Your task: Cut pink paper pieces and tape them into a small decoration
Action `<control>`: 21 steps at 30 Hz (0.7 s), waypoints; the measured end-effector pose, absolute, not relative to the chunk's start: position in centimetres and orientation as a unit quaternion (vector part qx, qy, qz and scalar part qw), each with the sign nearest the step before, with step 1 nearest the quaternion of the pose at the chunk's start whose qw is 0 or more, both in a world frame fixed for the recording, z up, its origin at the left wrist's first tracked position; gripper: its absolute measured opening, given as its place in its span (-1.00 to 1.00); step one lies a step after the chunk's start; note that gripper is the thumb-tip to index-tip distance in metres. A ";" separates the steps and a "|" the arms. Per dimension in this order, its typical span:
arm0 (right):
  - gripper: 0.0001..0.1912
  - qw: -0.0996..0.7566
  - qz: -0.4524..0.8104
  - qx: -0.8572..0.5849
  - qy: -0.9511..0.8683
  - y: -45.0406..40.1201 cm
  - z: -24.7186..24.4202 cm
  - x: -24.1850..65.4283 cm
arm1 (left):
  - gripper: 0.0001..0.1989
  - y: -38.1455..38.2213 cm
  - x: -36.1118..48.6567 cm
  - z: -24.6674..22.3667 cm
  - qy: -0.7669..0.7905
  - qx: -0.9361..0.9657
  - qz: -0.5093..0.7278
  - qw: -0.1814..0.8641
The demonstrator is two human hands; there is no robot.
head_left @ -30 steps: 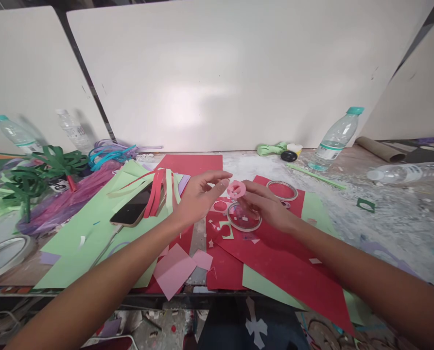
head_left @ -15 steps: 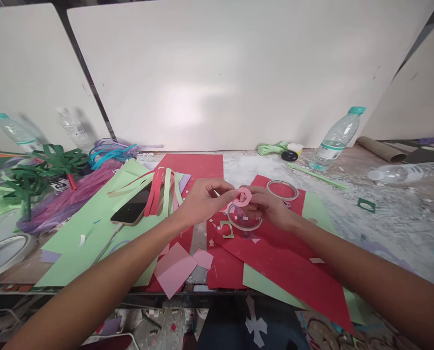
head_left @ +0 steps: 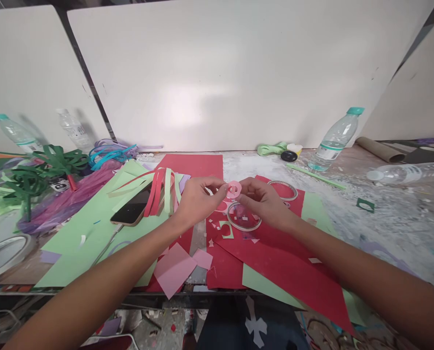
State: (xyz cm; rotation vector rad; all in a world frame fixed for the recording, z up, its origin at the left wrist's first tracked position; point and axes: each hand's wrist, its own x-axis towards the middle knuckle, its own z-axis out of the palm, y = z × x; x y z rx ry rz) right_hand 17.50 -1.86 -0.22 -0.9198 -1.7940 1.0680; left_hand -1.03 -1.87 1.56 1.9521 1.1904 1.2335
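Observation:
A small pink paper ring [head_left: 234, 196] is held up in front of me over the red paper. My left hand [head_left: 201, 198] pinches its left edge between thumb and finger. On the other side, my right hand [head_left: 262, 198] has its fingertips closed at the ring's right edge. Below the hands lies a tape roll [head_left: 244, 227] with small paper scraps in and around it. A light green square with a cut-out hole [head_left: 226, 229] rests beside that roll. Another tape roll [head_left: 282, 190] sits behind my right hand on the red paper [head_left: 286, 253].
At left, a phone [head_left: 131, 209] and paper strips [head_left: 159, 192] lie on green sheets [head_left: 89, 228]. Pink paper pieces [head_left: 175, 270] are near the front edge. A water bottle [head_left: 335, 141] stands back right; another bottle [head_left: 409, 172] lies on its side. Green paper pompoms [head_left: 61, 163] are far left.
The pink ring has shifted slightly left and up, and its face has turned. My right hand's fingers have moved from behind the ring to its right edge.

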 end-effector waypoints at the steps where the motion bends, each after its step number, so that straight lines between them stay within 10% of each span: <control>1: -0.80 0.421 0.420 -0.369 -0.714 -1.9 -0.3 17.4 | -0.80 -1.9 -1.0 1.5 0.442 0.721 0.461 0.269; 21: -0.86 0.492 0.286 -0.369 -0.735 -2.5 -0.3 17.0 | -0.80 -2.4 -0.4 1.1 0.443 0.716 0.502 0.198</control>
